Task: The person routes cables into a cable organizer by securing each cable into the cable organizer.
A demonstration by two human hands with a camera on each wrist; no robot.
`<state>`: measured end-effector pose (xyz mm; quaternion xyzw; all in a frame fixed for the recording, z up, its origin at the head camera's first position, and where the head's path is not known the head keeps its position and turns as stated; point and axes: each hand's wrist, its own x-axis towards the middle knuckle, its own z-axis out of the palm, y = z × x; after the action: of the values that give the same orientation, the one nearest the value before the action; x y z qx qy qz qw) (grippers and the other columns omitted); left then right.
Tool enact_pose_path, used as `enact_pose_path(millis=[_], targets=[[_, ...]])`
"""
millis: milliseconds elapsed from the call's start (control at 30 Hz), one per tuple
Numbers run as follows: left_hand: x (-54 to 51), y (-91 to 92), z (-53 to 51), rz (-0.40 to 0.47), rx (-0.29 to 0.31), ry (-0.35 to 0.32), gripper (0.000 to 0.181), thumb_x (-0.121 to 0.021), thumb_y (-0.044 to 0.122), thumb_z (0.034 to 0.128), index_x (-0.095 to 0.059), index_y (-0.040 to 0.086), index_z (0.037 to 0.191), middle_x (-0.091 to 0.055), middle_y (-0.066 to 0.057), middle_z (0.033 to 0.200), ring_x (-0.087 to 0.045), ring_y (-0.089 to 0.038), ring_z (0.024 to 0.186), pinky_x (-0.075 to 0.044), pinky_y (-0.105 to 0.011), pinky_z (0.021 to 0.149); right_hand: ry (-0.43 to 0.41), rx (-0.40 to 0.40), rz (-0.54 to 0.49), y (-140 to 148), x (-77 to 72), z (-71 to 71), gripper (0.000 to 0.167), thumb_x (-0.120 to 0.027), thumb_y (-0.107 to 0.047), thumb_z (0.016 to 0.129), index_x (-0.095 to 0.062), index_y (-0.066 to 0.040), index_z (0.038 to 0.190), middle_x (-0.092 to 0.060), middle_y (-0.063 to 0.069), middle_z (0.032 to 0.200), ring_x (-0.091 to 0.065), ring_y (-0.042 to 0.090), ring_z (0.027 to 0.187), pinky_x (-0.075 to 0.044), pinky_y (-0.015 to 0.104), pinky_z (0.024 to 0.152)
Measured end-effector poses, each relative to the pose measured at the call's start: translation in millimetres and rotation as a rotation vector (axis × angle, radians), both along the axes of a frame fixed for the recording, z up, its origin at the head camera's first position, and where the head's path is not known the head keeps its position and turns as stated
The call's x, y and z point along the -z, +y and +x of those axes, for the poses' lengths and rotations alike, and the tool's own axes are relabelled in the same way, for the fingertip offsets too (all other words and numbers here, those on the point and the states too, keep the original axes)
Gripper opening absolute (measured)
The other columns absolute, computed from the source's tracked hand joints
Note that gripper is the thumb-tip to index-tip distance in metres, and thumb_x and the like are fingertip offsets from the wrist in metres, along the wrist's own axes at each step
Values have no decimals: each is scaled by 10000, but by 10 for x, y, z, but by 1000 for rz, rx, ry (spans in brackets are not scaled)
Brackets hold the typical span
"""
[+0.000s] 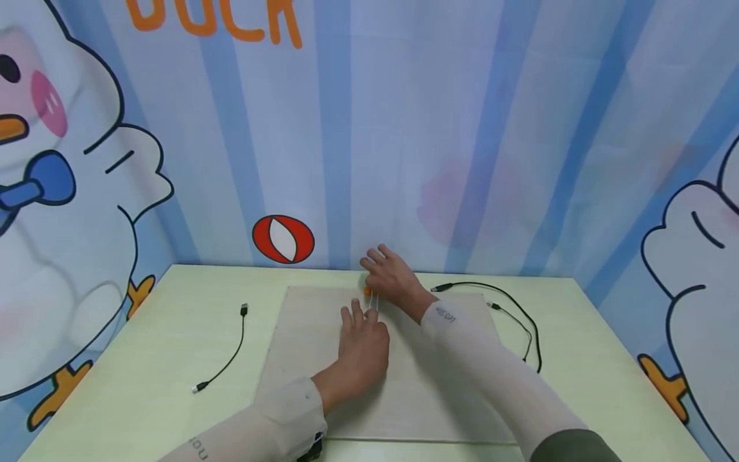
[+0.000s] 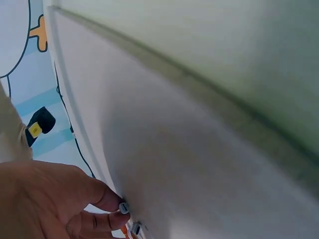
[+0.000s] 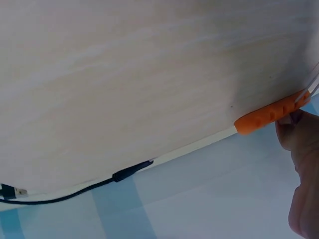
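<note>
Two pale strands run between your left hand and the orange bar, which is at the board's far edge. Your left thumb and finger pinch a small pale tip; your right hand touches the bar, though I cannot tell whether it grips. Black cables lie right of the board.

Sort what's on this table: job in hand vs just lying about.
In the job: orange notched strip; thin pale strands; left hand; right hand; board underneath.

Apparently lying about: black USB cable, left; thick black cable, thin black cable, right.
</note>
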<state>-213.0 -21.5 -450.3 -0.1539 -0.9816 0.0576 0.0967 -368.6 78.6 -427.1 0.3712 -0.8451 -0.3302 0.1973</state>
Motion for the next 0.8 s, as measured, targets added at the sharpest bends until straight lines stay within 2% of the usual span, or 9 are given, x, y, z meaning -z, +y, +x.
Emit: enact_pose_path(millis=[133, 367, 500, 633, 800], targets=[[16, 19, 44, -30, -12, 26, 318, -762, 315, 1057, -819, 42, 1210, -698, -191, 1439, -535, -510, 1559, -414, -636, 1266, -57, 23, -57, 30, -11, 23, 107, -824, -209, 1056, -870, -280, 1122, -696, -30, 1466, -579, 225, 1393, -438, 425, 1262], [-94, -5, 95, -20, -8, -12, 338, -771, 289, 1045, -779, 24, 1256, -696, -207, 1446, -528, -500, 1569, -393, -630, 1292, -178, 27, -189, 49, -25, -6, 188, -821, -131, 1046, -877, -254, 1177, -694, 14, 1526, -597, 250, 1402, -458, 444, 1268], [-69, -52, 84, 9, 2, -29, 378, -795, 306, 1034, -767, 28, 1290, -705, -198, 1446, -523, -506, 1570, -376, -643, 1305, -191, 22, -202, 40, -44, 7, 210, -818, -129, 1048, -870, -262, 1202, -677, 6, 1569, -597, 246, 1416, -463, 442, 1259], [-52, -91, 144, 54, 15, 23, 351, -796, 283, 1024, -715, 28, 1251, -717, -196, 1376, -566, -501, 1518, -401, -642, 1264, -186, 18, -204, 25, -46, 24, 229, -820, -138, 1048, -856, -251, 1244, -678, 10, 1568, -606, 245, 1399, -478, 440, 1236], [-36, -121, 228, 104, 22, 73, 299, -778, 230, 1009, -655, 40, 1205, -714, -204, 1306, -596, -496, 1466, -413, -649, 1220, -167, -21, -233, 15, -28, 34, 299, -780, -150, 1079, -768, -205, 1372, -686, 41, 1545, -627, 263, 1387, -506, 445, 1199]])
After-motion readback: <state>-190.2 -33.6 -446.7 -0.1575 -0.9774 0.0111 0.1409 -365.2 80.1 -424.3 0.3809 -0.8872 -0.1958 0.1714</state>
